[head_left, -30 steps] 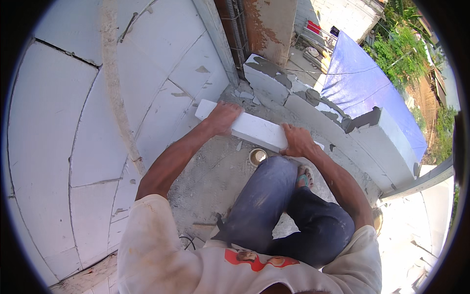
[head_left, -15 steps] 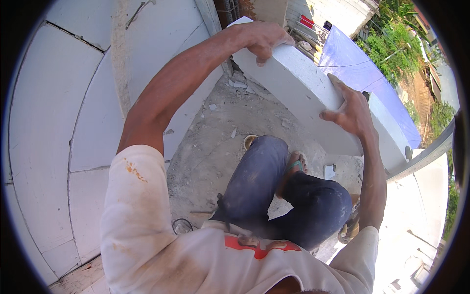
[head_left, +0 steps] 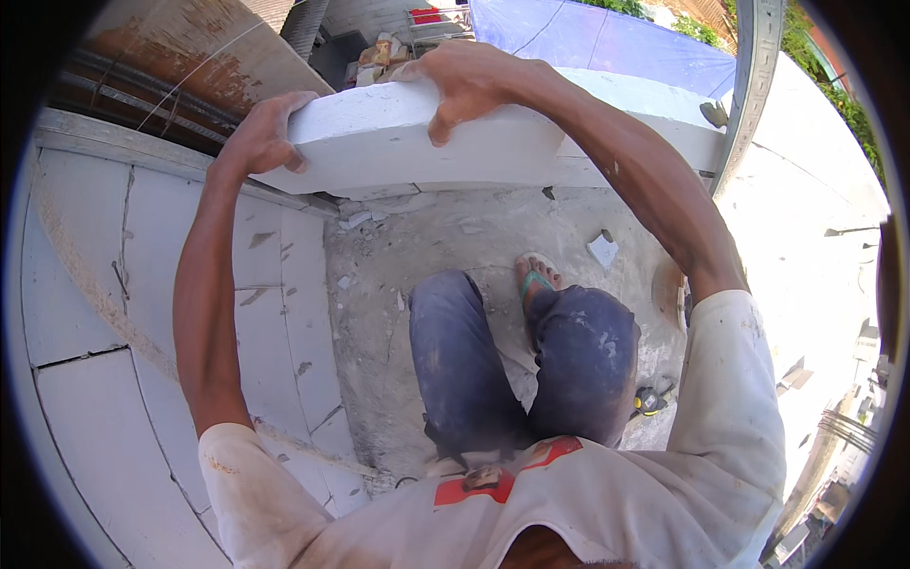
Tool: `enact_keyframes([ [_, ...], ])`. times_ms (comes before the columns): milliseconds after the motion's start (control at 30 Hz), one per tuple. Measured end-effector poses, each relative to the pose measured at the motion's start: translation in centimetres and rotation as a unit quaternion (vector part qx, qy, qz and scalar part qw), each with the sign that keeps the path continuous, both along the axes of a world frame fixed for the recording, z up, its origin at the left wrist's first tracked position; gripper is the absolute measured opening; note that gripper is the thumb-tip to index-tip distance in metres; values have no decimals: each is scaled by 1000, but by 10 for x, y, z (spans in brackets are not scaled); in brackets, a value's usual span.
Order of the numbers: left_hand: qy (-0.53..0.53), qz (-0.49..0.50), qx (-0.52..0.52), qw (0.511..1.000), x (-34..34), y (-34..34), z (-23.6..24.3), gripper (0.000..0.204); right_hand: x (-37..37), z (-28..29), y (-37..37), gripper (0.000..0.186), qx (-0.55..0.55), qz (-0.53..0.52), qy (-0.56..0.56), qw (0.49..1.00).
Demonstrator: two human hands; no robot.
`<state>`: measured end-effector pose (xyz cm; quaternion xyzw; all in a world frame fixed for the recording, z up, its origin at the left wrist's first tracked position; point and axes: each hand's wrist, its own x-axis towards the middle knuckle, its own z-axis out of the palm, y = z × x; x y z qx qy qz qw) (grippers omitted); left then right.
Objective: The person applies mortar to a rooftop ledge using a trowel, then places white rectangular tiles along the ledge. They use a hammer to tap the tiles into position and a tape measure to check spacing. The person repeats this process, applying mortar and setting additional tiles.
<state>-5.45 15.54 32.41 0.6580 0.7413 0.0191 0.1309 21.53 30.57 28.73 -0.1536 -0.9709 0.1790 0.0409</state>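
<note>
A long white masonry block (head_left: pixel 379 142) lies in a low wall across the far side in front of me. My left hand (head_left: pixel 265 135) grips its left end, the thumb on the near face and the fingers bent over the end. Farther right on the same block, my right hand (head_left: pixel 469 83) is closed over the top edge, its thumb pressed to the near face and its fingers on the top. Another white block (head_left: pixel 654 104) adjoins it on the right, partly behind my right forearm. What lies under the gripped block is mostly hidden.
White block walls stand at the left (head_left: pixel 85 427) and right (head_left: pixel 796 218). A metal straightedge (head_left: pixel 749 85) stands at the right corner. Block chips (head_left: pixel 602 248) lie on the dusty floor (head_left: pixel 379 284); a yellow and black tool (head_left: pixel 650 400) is by my knee. Beyond hangs a blue tarp (head_left: pixel 607 38).
My view has turned, so the block now lies nearly level across it. My left hand has shifted from the block's top to its left end; my right hand now grips the top edge nearer it.
</note>
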Motion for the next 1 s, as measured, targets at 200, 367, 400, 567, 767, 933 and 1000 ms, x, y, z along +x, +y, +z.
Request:
enact_keyframes([
  [200, 20, -45, 71, 996, 10, -12, -14, 87, 18, 0, -30, 80, 68, -10, 3, 998],
  [367, -31, 9, 132, 991, 32, -70, -66, 87, 19, 4, -86, 35, 134, 49, -17, 990],
  [400, -43, 27, 139, 989, 35, -75, -83, 88, 21, 4, -91, 31, 133, 62, -45, 988],
  [567, -108, 117, 133, 978, 57, -133, -150, 86, 22, -17, -116, 32, 139, 121, -85, 979],
  [767, -161, 166, 150, 961, 110, -178, -203, 84, 16, -40, -135, 31, 154, 198, -141, 958],
  [933, -193, 213, 169, 943, 140, -209, -204, 89, 8, 12, -149, 28, 215, 290, -191, 913],
  [1000, -430, 203, 64, 877, 119, -229, -172, 90, 0, 30, -165, 21, 253, 345, -199, 882],
])
